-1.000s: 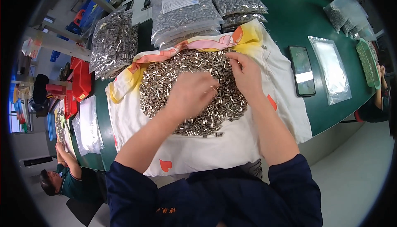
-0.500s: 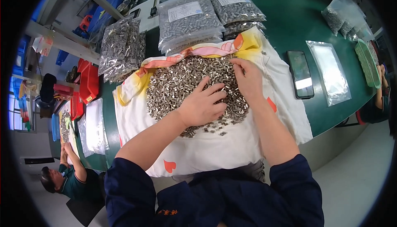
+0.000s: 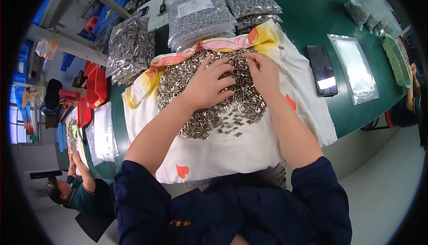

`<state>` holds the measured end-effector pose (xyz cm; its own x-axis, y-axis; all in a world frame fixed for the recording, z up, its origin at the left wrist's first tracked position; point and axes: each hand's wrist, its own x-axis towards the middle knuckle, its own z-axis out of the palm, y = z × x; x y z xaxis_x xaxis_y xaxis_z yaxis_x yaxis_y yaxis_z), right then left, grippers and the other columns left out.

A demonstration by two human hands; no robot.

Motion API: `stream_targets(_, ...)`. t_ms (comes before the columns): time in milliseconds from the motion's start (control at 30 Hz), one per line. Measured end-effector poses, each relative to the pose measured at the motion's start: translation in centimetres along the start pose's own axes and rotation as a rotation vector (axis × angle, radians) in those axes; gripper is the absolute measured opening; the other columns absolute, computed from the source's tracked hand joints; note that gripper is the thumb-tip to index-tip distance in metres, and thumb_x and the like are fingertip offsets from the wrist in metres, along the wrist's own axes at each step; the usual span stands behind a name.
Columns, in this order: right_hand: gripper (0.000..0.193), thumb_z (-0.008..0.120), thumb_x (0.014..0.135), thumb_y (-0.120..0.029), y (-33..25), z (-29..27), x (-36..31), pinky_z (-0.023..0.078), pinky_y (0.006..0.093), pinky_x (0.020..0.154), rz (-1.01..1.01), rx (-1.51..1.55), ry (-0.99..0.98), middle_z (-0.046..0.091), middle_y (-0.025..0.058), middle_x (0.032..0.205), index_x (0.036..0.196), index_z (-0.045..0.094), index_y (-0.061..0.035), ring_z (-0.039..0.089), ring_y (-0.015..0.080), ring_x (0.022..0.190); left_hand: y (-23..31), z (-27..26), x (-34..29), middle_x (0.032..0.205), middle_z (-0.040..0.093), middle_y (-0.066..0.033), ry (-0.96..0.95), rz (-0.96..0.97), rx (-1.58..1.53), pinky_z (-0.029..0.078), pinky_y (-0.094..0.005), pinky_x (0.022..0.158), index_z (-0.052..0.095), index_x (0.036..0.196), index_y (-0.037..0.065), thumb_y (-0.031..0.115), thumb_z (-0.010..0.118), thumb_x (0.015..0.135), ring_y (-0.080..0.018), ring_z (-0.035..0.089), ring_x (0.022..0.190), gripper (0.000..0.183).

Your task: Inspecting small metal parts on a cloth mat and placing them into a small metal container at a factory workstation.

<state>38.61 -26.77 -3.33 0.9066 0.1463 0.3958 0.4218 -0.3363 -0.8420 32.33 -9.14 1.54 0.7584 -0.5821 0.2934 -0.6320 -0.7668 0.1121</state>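
Observation:
A broad pile of small, shiny metal cylinders (image 3: pixel 171 86) lies on a white cloth (image 3: pixel 223 155) with a yellow and pink far edge and red hearts. My left hand (image 3: pixel 208 83) rests on the middle of the pile, its fingers spread apart and holding nothing visible. At the pile's far right edge is my right hand (image 3: pixel 266 75), with curled fingers and the thumb and forefinger tips close together among the cylinders. Whatever may be between those tips is too small to make out. Loose cylinders (image 3: pixel 229 122) lie scattered on the cloth at the near side.
Bags of metal parts (image 3: pixel 200 15) stand beyond the cloth, another bag (image 3: pixel 130 48) at far left. On the green table (image 3: pixel 307 17) to the right lie a phone (image 3: pixel 322 68) and a clear bag (image 3: pixel 354 68). Red bins (image 3: pixel 96 84) and a co-worker (image 3: pixel 82 187) are at left.
My left hand has moved farther away over the pile, its fingers spreading. Cylinders near the front are more thinly spread there. My right hand stays at the far right edge, its fingertips drawn slightly inward.

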Motion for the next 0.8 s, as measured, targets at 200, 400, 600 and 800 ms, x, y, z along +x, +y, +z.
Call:
stream_targets(200,0.015,0.056,0.082,-0.007,0.2,0.5,-0.1,0.046,0.0284,0.067,-0.030,-0.013,0.002,0.064,0.0098,0.083,0.094,0.064,-0.0053,0.060,0.0205,0.071,5.1,0.2,-4.3,0.105,0.054,-0.0075,-0.114,0.267,-0.216,0.031,-0.0503,0.100,0.056,0.086,0.013,0.020,0.062,0.073,-0.0261,0.048,0.111,0.016)
stream_targets(400,0.014,0.056,0.082,-0.008,-0.6,0.0,-0.4,0.046,0.0304,0.067,0.079,0.038,-0.016,0.063,0.0107,0.083,0.093,0.064,-0.0054,0.059,0.0226,0.071,3.3,1.0,-4.1,0.106,0.054,-0.0063,-0.158,0.297,-0.150,0.028,-0.0476,0.103,0.056,0.088,0.013,0.018,0.054,0.076,-0.0246,0.045,0.114,0.013)
stream_targets(600,0.015,0.056,0.082,-0.007,0.0,0.3,-0.4,0.046,0.0270,0.068,-0.005,0.006,0.002,0.064,0.0088,0.083,0.094,0.064,-0.0048,0.059,0.0181,0.071,0.2,0.0,-2.0,0.105,0.053,-0.0054,-0.136,0.344,0.073,0.028,-0.0475,0.103,0.054,0.081,0.014,0.017,0.053,0.074,-0.0246,0.045,0.115,0.008)
stream_targets(800,0.014,0.056,0.081,-0.010,-0.7,-0.4,-0.3,0.046,0.0323,0.067,0.056,0.029,-0.009,0.063,0.0114,0.083,0.091,0.065,-0.0066,0.059,0.0253,0.073,-0.3,-3.0,-4.6,0.110,0.053,-0.0098,-0.006,0.088,0.026,0.035,-0.0444,0.099,0.057,0.093,0.012,0.017,0.067,0.072,-0.0303,0.043,0.117,0.025)
